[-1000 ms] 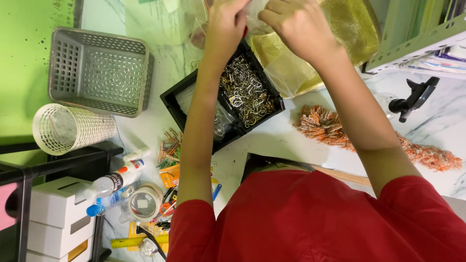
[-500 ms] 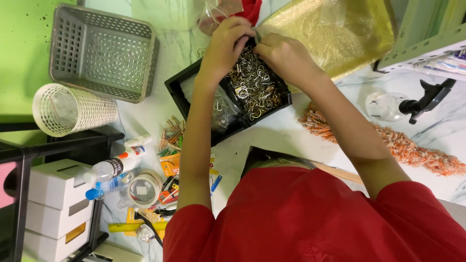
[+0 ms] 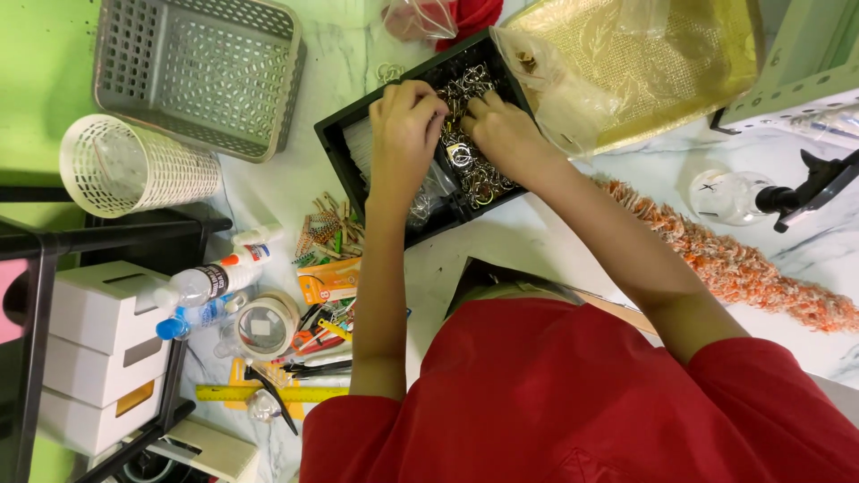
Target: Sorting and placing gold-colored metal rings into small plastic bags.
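Both hands are sorting in the black rectangular tray [image 3: 358,143]: the left hand [image 3: 407,112] and right hand [image 3: 501,134] are curled, fingertips buried in the heap of small metal rings [image 3: 470,165] directly beneath them, seemingly pinching some. Next calls for separating one ring cleanly.

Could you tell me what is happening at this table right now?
A person in a red shirt has both hands in a black tray of small metal rings. The left hand and right hand pick through the pile side by side. A gold mesh bag lies beside the tray.
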